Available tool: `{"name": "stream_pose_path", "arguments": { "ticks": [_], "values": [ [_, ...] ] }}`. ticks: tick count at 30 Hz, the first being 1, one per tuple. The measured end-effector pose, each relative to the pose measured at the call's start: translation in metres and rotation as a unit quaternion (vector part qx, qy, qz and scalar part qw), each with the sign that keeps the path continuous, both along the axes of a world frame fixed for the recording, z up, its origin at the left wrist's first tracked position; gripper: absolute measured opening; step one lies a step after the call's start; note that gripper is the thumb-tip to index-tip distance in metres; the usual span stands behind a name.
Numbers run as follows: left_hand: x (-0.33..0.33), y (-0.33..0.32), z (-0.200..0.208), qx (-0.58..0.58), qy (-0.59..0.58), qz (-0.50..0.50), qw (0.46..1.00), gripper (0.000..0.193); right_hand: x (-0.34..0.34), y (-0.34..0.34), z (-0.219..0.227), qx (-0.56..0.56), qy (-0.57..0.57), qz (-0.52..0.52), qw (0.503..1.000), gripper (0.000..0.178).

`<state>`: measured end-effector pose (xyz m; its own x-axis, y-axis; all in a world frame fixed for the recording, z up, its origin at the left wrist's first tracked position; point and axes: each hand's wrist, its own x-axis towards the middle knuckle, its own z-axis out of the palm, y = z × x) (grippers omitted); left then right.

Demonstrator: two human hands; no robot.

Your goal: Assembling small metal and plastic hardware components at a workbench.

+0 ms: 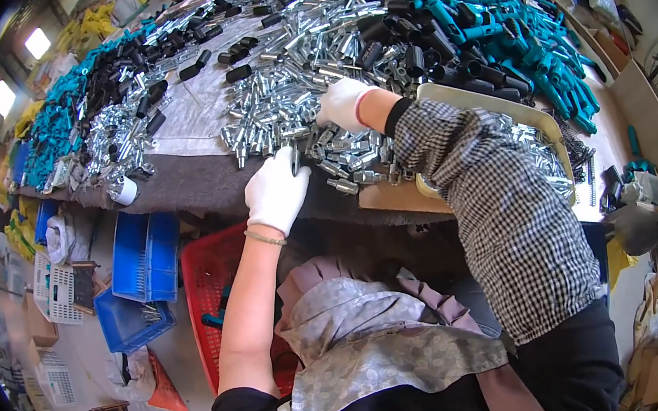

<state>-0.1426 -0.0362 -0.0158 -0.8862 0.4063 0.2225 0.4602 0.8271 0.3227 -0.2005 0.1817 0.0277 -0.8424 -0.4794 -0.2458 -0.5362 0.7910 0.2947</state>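
A heap of shiny metal fittings (270,101) covers the middle of the worktable. At its near edge my left hand (276,194), in a white glove, is closed on a small metal fitting (296,160) that shows between thumb and fingers. Farther in and to the right, my right hand (345,105), gloved too, reaches into the heap. Its fingers are bent together among the metal parts, and whatever they grip is hidden. Under my right forearm lies a cream tray (560,143) holding small metal pieces.
Black tubes (424,43) and teal handles (570,82) are heaped at the right; more teal parts (53,129) lie at the left. A brown cardboard piece (401,198) sits at the table's near edge. Blue crates (144,255) and a red crate (201,293) stand below.
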Motion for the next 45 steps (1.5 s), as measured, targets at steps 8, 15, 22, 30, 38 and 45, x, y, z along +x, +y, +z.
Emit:
{"name": "stream_pose_path", "arguments": {
  "ticks": [8,15,22,30,38,45],
  "values": [
    [0.011,-0.057,0.013,0.382,-0.316,-0.044,0.867,0.053,0.025,0.01,0.029,-0.061,0.136,0.023,0.989,0.026],
    [0.073,-0.069,-0.001,0.593,-0.403,-0.114,0.688,0.084,0.165,0.019,0.044,-0.659,0.008,-0.239,0.713,0.04],
    [0.123,0.005,0.002,0.542,-0.323,-0.203,0.749,0.049,0.288,-0.023,-0.06,-0.939,-0.164,-0.251,0.167,0.043],
    [0.147,0.038,-0.022,0.363,-0.192,-0.338,0.847,0.055,0.325,-0.032,-0.089,-0.916,-0.275,-0.276,0.096,0.058],
    [0.142,0.011,0.021,0.354,-0.328,-0.304,0.821,0.038,0.286,0.02,0.0,-0.582,0.119,-0.256,0.763,0.013],
    [0.151,0.018,0.033,0.248,-0.178,-0.361,0.881,0.049,0.176,0.044,0.018,-0.291,0.176,-0.285,0.896,0.036]
  ]
}}
